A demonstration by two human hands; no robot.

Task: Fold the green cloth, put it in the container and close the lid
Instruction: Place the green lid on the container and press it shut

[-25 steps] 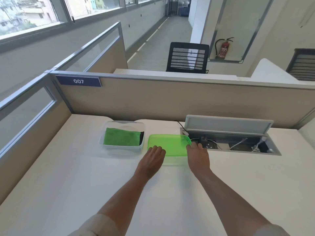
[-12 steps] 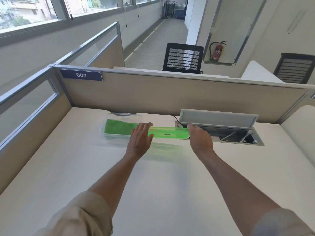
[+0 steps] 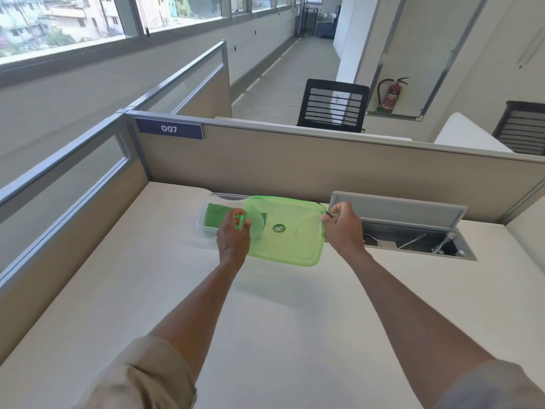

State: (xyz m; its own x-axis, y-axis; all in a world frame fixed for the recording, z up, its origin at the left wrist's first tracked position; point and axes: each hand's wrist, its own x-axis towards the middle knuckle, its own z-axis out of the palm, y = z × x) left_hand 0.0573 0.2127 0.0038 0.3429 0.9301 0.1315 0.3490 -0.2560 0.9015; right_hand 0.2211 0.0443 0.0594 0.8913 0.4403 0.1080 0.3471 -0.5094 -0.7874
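Bare forearms, with beige sleeves rolled up: left sleeve [image 3: 141, 376] khaki, right sleeve [image 3: 498, 385] greyer.

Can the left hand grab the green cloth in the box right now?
Probably not. The left hand is gripping one edge of the green lid, which it holds with the right hand. The green cloth lies close by, uncovered on its left.

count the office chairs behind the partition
2. One black mesh chair stands just past the partition, near the middle, beside the fire extinguisher. The other chair is at the far right edge, partly cut off. More may be hidden behind the partition.
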